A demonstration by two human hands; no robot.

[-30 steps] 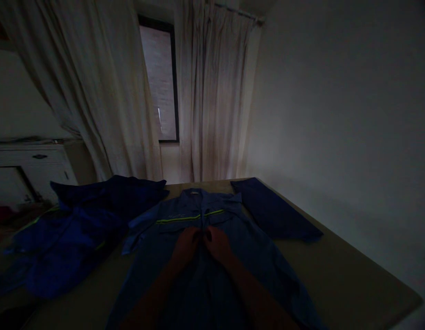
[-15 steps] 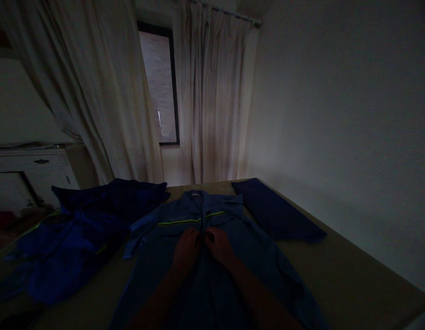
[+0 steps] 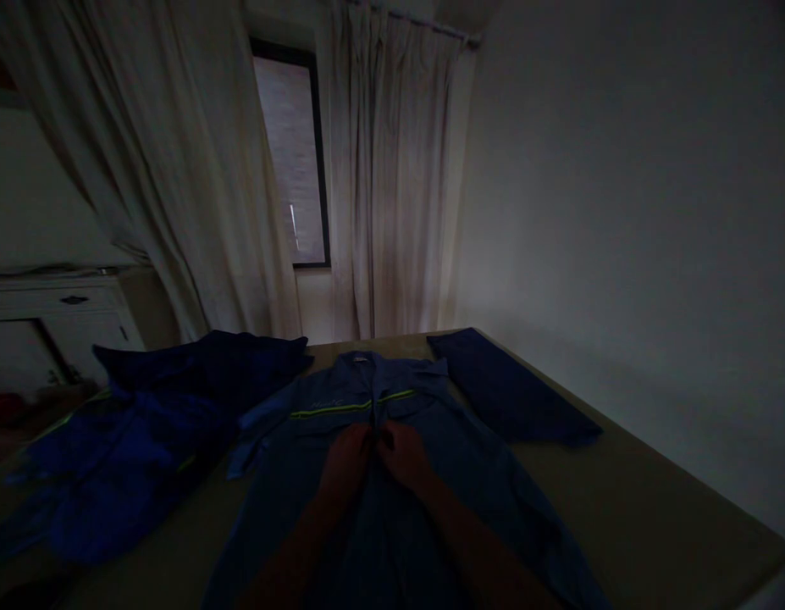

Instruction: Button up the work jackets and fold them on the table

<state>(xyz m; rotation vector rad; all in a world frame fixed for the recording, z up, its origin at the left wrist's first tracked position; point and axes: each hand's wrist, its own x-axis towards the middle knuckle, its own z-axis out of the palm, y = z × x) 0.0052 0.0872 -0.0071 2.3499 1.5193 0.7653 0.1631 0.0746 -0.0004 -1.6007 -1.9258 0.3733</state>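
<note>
A blue work shirt [image 3: 303, 449] with a yellow-green chest stripe lies spread face up, its collar at the far end. Both hands meet at its front opening, just below the stripe. My left hand [image 3: 347, 457] is closed with fingertips pinching the front edge. Close beside it, my right hand [image 3: 401, 453] is also closed on the front edge, thumb and finger curled together. Darkness and the fingers hide whether a button is between them.
The shirt lies on a tan table [image 3: 652, 508]. At left is a heap of dark blue clothing [image 3: 138, 449]; at right, a folded navy cloth [image 3: 506, 390]. Behind stand curtains [image 3: 398, 186], a window [image 3: 294, 161] and a white cabinet [image 3: 87, 305]. A wall [image 3: 621, 212] borders the right.
The hands draw very slightly closer together at the shirt front. The shirt and the other clothing lie as before.
</note>
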